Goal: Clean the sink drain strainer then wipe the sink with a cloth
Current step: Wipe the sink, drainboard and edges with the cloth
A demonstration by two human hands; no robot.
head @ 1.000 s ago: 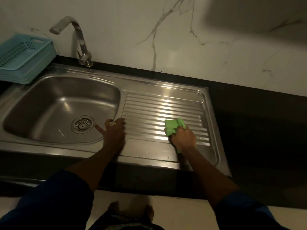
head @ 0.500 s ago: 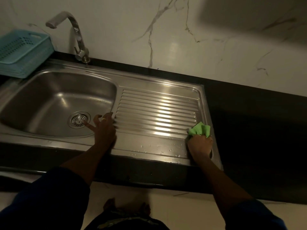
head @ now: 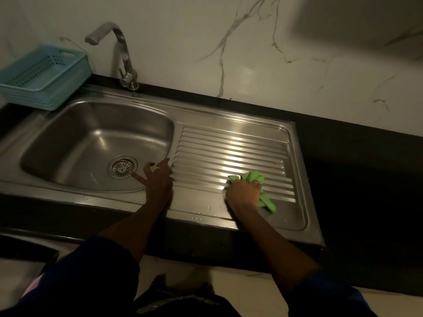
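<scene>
A stainless steel sink (head: 91, 143) has a ribbed drainboard (head: 231, 154) on its right side. The round drain strainer (head: 122, 167) sits in the bottom of the basin. My right hand (head: 243, 193) is closed around a bunched green cloth (head: 263, 193) and presses it on the drainboard's near right part. My left hand (head: 158, 179) rests with fingers spread on the rim between basin and drainboard, holding nothing.
A curved chrome tap (head: 121, 53) stands behind the basin. A stack of light blue plastic baskets (head: 43, 76) sits at the back left. Black countertop (head: 354, 161) surrounds the sink, under a white marble wall. Water drops lie on the drainboard's front edge.
My right hand swept the cloth to the drainboard's right edge, then came back left toward its middle. My left hand stayed on the rim.
</scene>
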